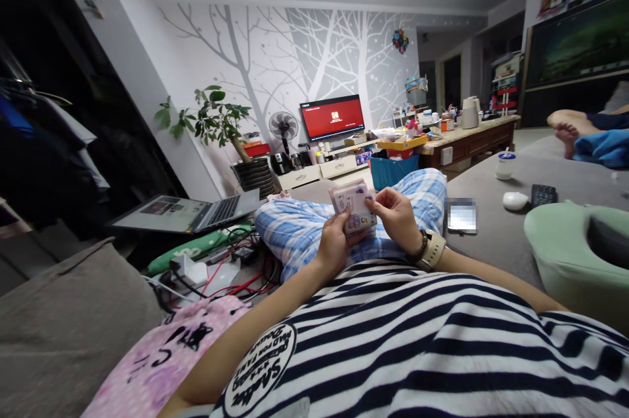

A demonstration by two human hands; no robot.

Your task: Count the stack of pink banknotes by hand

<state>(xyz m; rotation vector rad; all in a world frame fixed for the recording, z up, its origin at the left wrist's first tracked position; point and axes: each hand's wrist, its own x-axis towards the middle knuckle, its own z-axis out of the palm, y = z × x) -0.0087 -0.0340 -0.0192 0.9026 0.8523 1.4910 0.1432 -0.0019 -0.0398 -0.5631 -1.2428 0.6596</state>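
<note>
My left hand is wrapped round the lower left side of a thick stack of cards, its thumb lying on the front. The stack is held tilted above my lap; purple print and the figure 5 show on its face. At the stack's right edge my right hand pinches a card between thumb and fingers. A light watch and a dark bracelet sit on the right wrist. Below both hands are blue checked trousers. The fingers behind the stack are partly hidden.
An open laptop stands to the left above tangled cables. On the right lie a phone, a white mouse, a dark remote, a lidded cup and a green cushion. Another person's bare foot rests beyond.
</note>
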